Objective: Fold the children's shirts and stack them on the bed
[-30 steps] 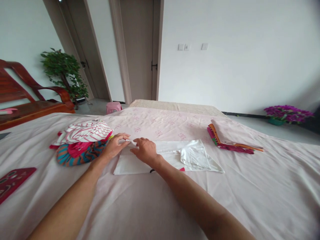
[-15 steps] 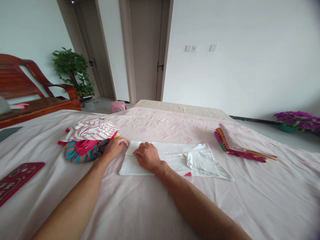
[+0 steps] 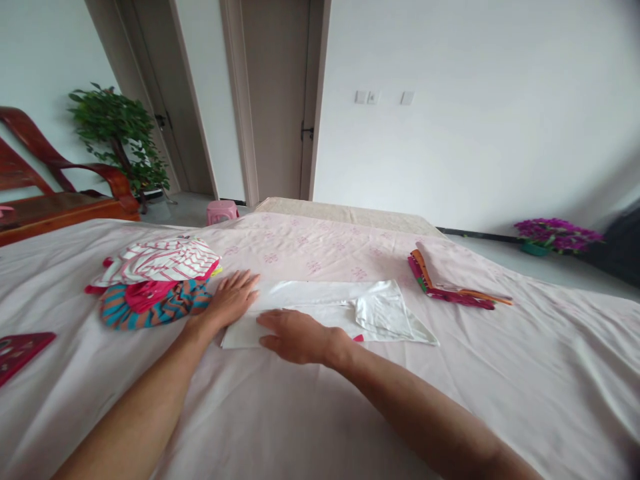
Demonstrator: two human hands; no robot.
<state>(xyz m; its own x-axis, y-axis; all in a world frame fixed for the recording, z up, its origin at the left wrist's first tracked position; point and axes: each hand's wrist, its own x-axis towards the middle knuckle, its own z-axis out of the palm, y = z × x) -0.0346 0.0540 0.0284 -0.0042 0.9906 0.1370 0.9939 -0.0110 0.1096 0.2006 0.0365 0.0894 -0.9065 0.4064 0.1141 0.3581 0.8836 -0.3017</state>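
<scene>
A white garment [image 3: 320, 291], folded into a long strip with what looks like a sleeve at its right end, lies flat on the pale pink sheet [image 3: 280, 413]. My left hand [image 3: 235, 295] rests open at the garment's left end, fingers stretched out over the cloth. Lower down, my right hand [image 3: 296, 335] is also open, its fingers pointing left across the garment's near half. A small red patch shows by the near edge, beside my right wrist. Just left of my left hand is a heap of striped clothes [image 3: 165, 263].
Folded cloths [image 3: 450, 270] are stacked at the right. A red phone-like object [image 3: 25, 353] lies at the left edge. Beyond the sheet are a wooden bench [image 3: 95, 177], a potted plant [image 3: 120, 133], a pink stool [image 3: 223, 211] and purple flowers [image 3: 555, 233].
My left hand has flattened and spread onto the garment's left end. My right hand has opened from a curled shape and moved toward the near edge. The view has turned slightly right.
</scene>
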